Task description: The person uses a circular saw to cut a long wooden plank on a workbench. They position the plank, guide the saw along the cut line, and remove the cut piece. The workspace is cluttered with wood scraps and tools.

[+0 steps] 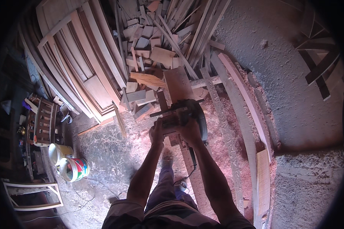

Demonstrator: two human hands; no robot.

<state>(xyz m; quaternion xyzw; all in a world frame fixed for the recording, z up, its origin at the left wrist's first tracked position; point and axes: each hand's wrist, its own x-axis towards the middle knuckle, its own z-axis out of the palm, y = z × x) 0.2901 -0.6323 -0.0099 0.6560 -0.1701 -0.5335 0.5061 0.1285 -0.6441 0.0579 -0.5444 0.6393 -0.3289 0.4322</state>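
A dark handheld circular saw (pixel 193 110) rests over a long wooden plank (pixel 179 84) that runs from the scrap pile back toward my legs. My right hand (pixel 190 131) is closed around the saw's rear handle, its fingers partly hidden behind the tool. Left of it, my left hand (pixel 156 133) is closed on the end of a short brown wood piece (pixel 169 125), which lies crosswise beside the saw. The saw's blade and the underside of that piece are hidden. From the back of the saw a black cord (pixel 193 158) hangs down near my right forearm.
Offcuts (pixel 162 56) are heaped ahead. Door panels and frames (pixel 80 61) lean at the left. Two buckets (pixel 73 170) and a white frame (pixel 32 195) stand at lower left. Long boards (pixel 239 107) and pinkish sawdust (pixel 221 141) lie right, beside a rough grey surface (pixel 283 87).
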